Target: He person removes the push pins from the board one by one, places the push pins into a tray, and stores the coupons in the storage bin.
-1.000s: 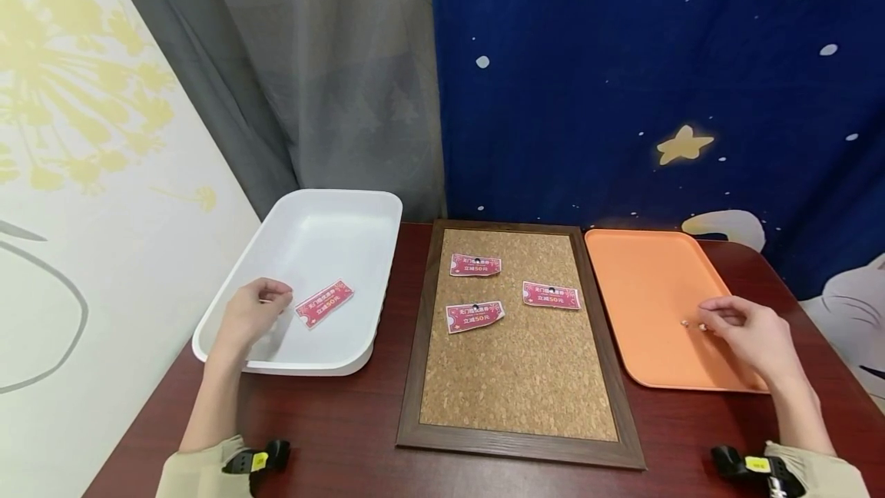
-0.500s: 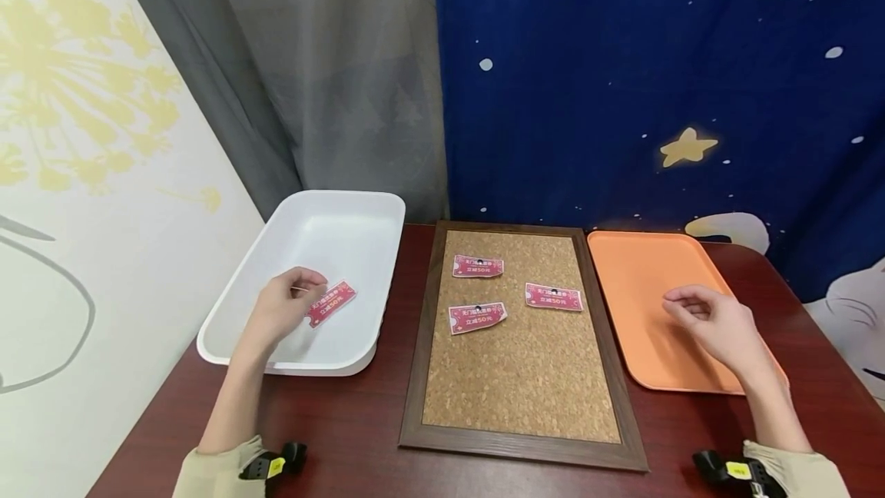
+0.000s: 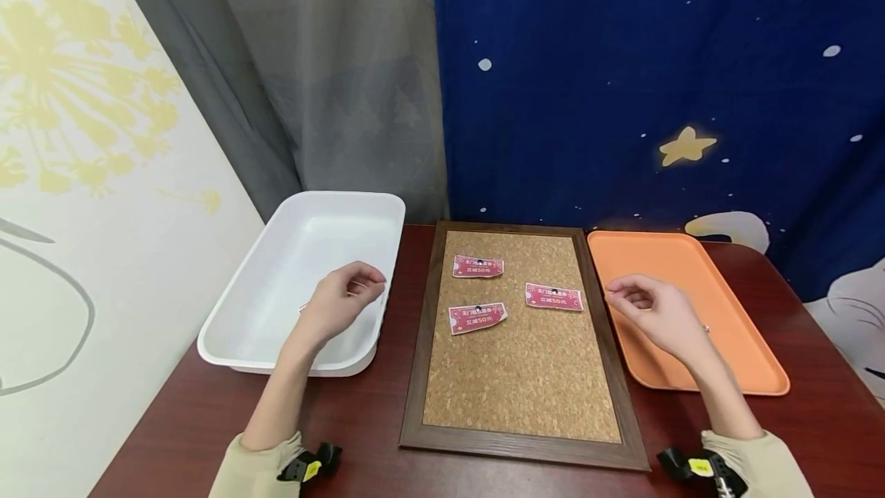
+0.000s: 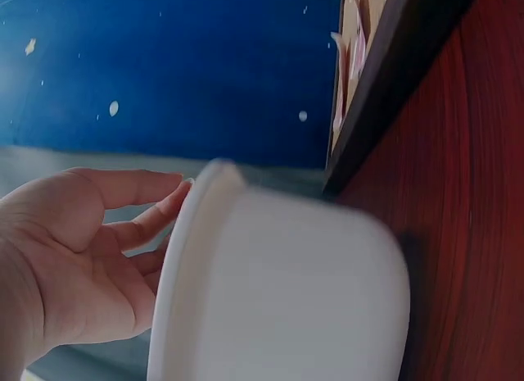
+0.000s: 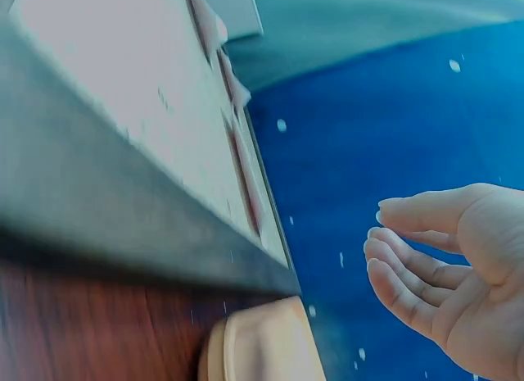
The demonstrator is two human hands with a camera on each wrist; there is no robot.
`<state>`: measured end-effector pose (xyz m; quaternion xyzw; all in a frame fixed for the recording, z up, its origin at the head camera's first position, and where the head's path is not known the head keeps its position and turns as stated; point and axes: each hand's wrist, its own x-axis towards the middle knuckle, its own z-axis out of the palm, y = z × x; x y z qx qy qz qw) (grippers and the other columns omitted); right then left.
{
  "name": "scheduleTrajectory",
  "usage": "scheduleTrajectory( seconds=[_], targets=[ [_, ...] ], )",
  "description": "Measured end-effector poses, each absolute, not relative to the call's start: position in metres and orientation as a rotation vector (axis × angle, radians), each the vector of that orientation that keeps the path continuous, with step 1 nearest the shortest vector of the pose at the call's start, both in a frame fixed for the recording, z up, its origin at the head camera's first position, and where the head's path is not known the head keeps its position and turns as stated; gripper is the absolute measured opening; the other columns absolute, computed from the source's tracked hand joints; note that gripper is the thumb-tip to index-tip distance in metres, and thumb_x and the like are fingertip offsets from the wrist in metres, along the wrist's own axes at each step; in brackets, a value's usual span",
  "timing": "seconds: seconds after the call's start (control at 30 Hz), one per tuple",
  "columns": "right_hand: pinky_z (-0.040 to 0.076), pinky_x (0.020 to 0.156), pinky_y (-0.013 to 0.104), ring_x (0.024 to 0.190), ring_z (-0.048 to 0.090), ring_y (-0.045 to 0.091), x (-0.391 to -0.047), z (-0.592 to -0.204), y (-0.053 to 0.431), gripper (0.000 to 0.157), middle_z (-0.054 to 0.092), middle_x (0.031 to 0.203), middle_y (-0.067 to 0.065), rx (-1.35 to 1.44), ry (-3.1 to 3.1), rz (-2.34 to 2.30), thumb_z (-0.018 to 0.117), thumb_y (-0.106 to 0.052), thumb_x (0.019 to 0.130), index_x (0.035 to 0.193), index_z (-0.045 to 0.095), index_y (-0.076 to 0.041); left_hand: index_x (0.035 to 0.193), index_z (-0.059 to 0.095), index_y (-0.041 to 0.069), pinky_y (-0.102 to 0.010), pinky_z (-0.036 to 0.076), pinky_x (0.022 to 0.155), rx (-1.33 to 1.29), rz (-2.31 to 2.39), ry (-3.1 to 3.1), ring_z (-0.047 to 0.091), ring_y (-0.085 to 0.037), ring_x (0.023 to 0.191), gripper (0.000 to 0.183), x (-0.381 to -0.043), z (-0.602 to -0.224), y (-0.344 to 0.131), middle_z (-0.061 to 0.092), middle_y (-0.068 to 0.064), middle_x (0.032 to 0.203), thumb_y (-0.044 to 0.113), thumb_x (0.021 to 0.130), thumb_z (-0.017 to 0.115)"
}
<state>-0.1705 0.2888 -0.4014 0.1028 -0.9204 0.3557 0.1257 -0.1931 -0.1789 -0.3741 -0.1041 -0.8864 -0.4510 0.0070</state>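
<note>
My left hand [image 3: 337,304] hovers above the right side of the white bin [image 3: 297,233], fingers loosely bent, nothing visible between them. Just a corner of a coupon [image 3: 302,307] shows beside that hand; the rest is hidden. In the left wrist view, thumb and forefinger tips meet near the bin's rim [image 4: 176,274]. Over the left edge of the orange tray [image 3: 733,344] hangs my right hand [image 3: 660,312], holding nothing. Its thumb stands apart from the loosely bent fingers [image 5: 405,266] in the right wrist view. A tiny light-coloured piece [image 3: 706,328] lies on the tray, partly covered by the forearm.
A cork board [image 3: 518,383] in a dark wooden frame lies between bin and tray. Pink coupons hang on it, one upper left [image 3: 478,267], one right [image 3: 554,297], one lower left [image 3: 478,318], each with a dark dot at its top. Curtains [image 3: 539,98] rise behind the table.
Both hands have moved inward toward the board, the left one rightward across the bin, the right one leftward over the tray. The coupon in the bin has become mostly covered by the left hand.
</note>
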Motion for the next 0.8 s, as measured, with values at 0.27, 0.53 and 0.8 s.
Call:
scheduleTrajectory(
  seconds=[0.27,0.53,0.8],
  targets=[
    [0.053,0.069,0.023,0.081,0.066,0.014,-0.182,-0.395,0.249,0.013,0.072,0.092,0.003,0.438,-2.705,1.086,0.073,-0.010,0.093,0.104,0.072,-0.004,0.104,0.067,0.004,-0.032,0.050,0.074,-0.441,-1.488,-2.754,0.061,-0.019,0.085,0.010,-0.194,-0.375,-0.146,0.068,-0.007,0.095,0.011,0.097,0.064],
    [0.053,0.069,0.026,0.081,0.066,0.015,-0.194,-0.394,0.215,0.010,0.072,0.090,0.001,0.549,-2.723,1.162,0.073,-0.006,0.092,0.102,0.073,-0.004,0.102,0.068,0.005,-0.031,0.048,0.072,-0.479,-1.538,-2.768,0.058,-0.016,0.079,0.007,-0.198,-0.382,-0.117,0.065,-0.005,0.089,0.008,0.096,0.066],
    [0.054,0.072,0.028,0.081,0.066,0.016,-0.206,-0.398,0.183,0.010,0.072,0.089,0.004,0.688,-2.740,1.209,0.072,-0.003,0.091,0.101,0.071,0.001,0.100,0.069,0.003,-0.030,0.048,0.070,-0.468,-1.580,-2.788,0.059,-0.015,0.075,0.006,-0.206,-0.398,-0.098,0.066,-0.004,0.086,0.007,0.096,0.067]
  ],
)
